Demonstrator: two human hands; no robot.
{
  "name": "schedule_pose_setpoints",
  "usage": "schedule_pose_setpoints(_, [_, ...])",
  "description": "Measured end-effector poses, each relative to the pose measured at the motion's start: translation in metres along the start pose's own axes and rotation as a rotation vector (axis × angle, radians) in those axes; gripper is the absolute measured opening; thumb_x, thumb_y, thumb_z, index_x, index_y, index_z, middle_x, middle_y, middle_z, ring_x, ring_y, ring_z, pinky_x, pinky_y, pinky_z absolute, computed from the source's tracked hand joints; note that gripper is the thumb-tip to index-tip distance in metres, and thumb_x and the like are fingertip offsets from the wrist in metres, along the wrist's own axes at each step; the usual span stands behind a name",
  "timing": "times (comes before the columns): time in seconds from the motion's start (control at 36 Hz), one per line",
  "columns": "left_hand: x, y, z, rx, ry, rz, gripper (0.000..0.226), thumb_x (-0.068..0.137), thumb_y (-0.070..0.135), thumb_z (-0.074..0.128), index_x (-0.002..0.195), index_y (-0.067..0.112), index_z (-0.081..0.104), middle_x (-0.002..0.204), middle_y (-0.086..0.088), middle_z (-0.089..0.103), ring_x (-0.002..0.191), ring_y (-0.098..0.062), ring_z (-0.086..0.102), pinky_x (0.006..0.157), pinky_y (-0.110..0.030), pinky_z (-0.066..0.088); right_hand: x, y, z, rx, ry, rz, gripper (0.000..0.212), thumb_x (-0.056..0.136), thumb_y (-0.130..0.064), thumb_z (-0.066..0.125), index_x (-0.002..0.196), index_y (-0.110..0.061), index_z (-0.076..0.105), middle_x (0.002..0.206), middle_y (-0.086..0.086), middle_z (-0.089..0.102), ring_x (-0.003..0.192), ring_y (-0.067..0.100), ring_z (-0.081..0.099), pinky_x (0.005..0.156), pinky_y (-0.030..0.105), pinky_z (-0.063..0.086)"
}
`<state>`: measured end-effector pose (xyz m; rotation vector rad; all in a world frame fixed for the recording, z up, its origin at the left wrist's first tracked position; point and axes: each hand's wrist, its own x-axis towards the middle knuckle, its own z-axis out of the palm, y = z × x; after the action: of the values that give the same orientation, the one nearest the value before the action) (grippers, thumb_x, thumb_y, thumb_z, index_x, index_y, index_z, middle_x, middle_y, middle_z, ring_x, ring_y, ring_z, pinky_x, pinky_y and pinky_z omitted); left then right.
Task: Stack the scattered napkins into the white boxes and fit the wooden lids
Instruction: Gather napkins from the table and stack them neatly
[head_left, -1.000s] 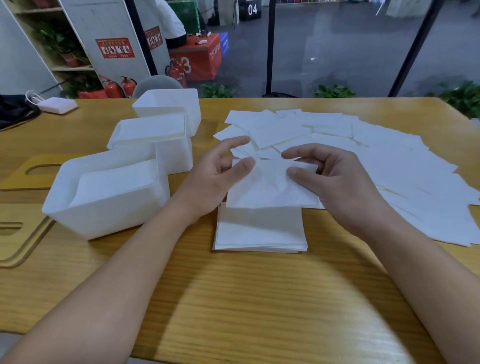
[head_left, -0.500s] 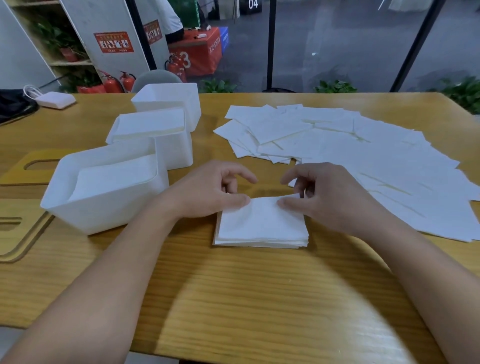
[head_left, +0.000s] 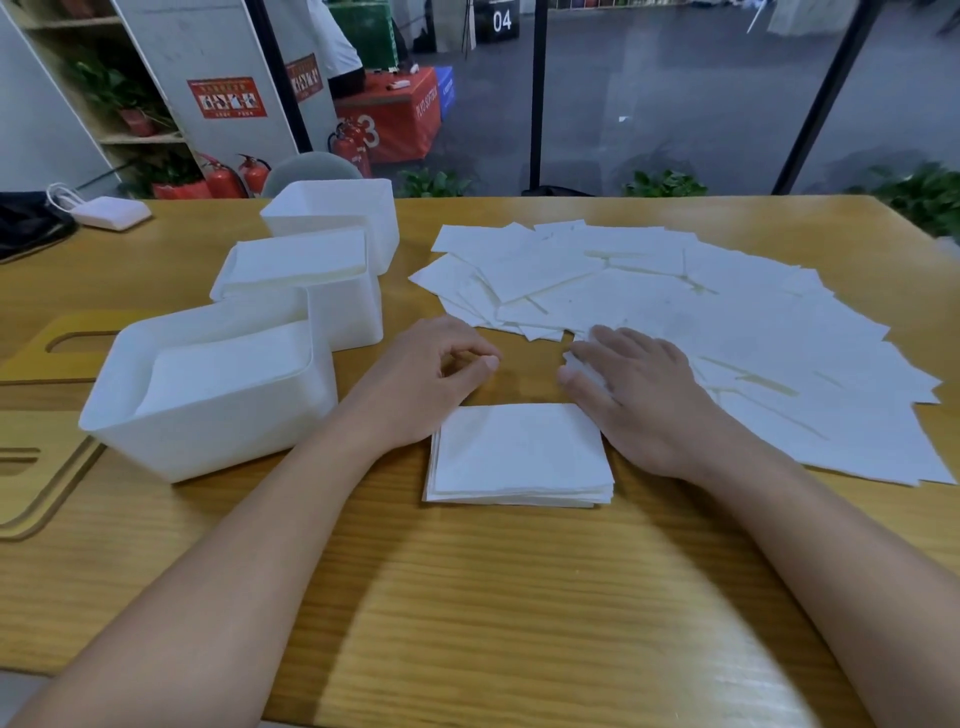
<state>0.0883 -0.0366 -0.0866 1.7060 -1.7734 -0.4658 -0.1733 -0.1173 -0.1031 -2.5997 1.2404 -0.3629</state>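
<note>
A neat pile of stacked napkins lies on the table in front of me. Scattered napkins spread across the table's right half. My left hand hovers just beyond the pile's left corner, fingers loosely curled and holding nothing. My right hand lies flat with straight fingers on the near edge of the scattered napkins, touching one. Three white boxes stand at the left: the nearest box and the middle box hold napkins, the far box looks empty. Wooden lids lie at the far left.
A wooden table carries everything. A white charger with cable and a dark bag sit at the back left. Another slotted wooden lid lies behind the nearest box. Plants and fire extinguishers stand beyond the table.
Both hands laid a napkin on the pile and let go. My right hand has moved up and right onto the scattered napkins; my left hand has lifted off the pile.
</note>
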Motion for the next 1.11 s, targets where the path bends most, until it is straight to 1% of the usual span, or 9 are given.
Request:
schedule_pose_setpoints(0.11, [0.003,-0.008,0.002,0.058,0.015,-0.005,0.018,0.107,0.045,0.065,0.119,0.042,0.077,0.134,0.029,0.062,0.131,0.007,0.046,0.107,-0.029,0.045,-0.002,-0.001,-0.004,0.027,-0.021,-0.025,0.067,0.103,-0.078,0.017,0.13,-0.038,0.064,0.132,-0.018,0.057,0.138,0.016,0.047,0.118,0.052,0.034])
schedule_pose_setpoints(0.22, [0.003,-0.012,0.003,0.089,0.019,-0.016,0.022,0.106,0.046,0.066,0.125,0.041,0.076,0.144,0.029,0.059,0.141,0.007,0.039,0.12,-0.04,0.043,-0.003,-0.007,-0.009,0.075,0.028,-0.016,0.058,0.101,-0.076,0.021,0.105,-0.042,0.068,0.126,-0.017,0.063,0.131,0.017,0.052,0.116,0.051,0.035])
schedule_pose_setpoints(0.28, [0.003,-0.012,0.004,0.106,0.018,-0.014,0.022,0.105,0.046,0.067,0.125,0.042,0.076,0.143,0.028,0.06,0.14,0.006,0.04,0.119,-0.041,0.044,-0.003,-0.01,-0.008,0.046,0.046,-0.003,0.064,0.099,-0.078,0.018,0.119,-0.043,0.067,0.147,-0.01,0.056,0.142,0.022,0.045,0.122,0.052,0.028])
schedule_pose_setpoints(0.33, [0.003,-0.011,0.005,0.104,0.016,-0.011,0.022,0.105,0.047,0.067,0.124,0.043,0.076,0.142,0.028,0.061,0.139,0.004,0.042,0.118,-0.041,0.045,-0.002,-0.012,-0.003,-0.022,0.028,-0.013,0.074,0.098,-0.079,0.015,0.141,-0.039,0.06,0.17,-0.005,0.036,0.156,0.025,0.029,0.128,0.05,0.016])
schedule_pose_setpoints(0.39, [0.002,-0.011,0.005,0.103,0.016,-0.007,0.021,0.104,0.048,0.068,0.123,0.044,0.076,0.14,0.028,0.062,0.137,0.003,0.043,0.118,-0.04,0.044,0.002,-0.016,0.0,-0.088,0.013,-0.039,0.08,0.098,-0.08,0.011,0.146,-0.035,0.058,0.176,-0.006,0.024,0.16,0.026,0.019,0.13,0.052,0.011])
schedule_pose_setpoints(0.67, [0.002,-0.009,0.005,0.108,0.036,0.017,0.021,0.104,0.045,0.069,0.124,0.041,0.076,0.131,0.029,0.064,0.131,0.002,0.047,0.11,-0.024,0.038,0.01,-0.017,0.005,-0.133,0.039,-0.045,0.089,0.099,-0.079,0.013,0.151,-0.021,0.055,0.169,-0.007,0.038,0.159,0.022,0.023,0.131,0.054,0.006])
schedule_pose_setpoints(0.83, [0.002,-0.009,0.005,0.113,0.044,0.028,0.02,0.104,0.044,0.07,0.122,0.04,0.077,0.13,0.028,0.065,0.129,0.003,0.048,0.105,-0.015,0.034,0.011,-0.016,0.003,-0.105,0.022,-0.066,0.091,0.096,-0.081,0.006,0.146,-0.028,0.06,0.175,-0.009,0.026,0.162,0.02,0.014,0.132,0.054,0.0])
schedule_pose_setpoints(0.94, [0.002,-0.007,0.005,0.122,0.048,0.025,0.021,0.104,0.043,0.07,0.123,0.039,0.077,0.13,0.028,0.066,0.129,0.003,0.048,0.103,-0.013,0.034,0.011,-0.016,0.005,-0.117,0.018,-0.064,0.095,0.097,-0.081,0.007,0.149,-0.019,0.056,0.17,-0.009,0.035,0.16,0.019,0.019,0.132,0.054,0.002])
schedule_pose_setpoints(1.11, [0.0,-0.002,0.004,0.091,0.087,0.012,0.02,0.103,0.039,0.072,0.122,0.04,0.076,0.126,0.028,0.067,0.127,0.006,0.048,0.099,-0.007,0.033,0.009,-0.018,0.0,-0.121,0.061,-0.08,0.088,0.1,-0.078,0.014,0.149,-0.019,0.057,0.166,-0.007,0.04,0.157,0.019,0.025,0.132,0.053,0.003])
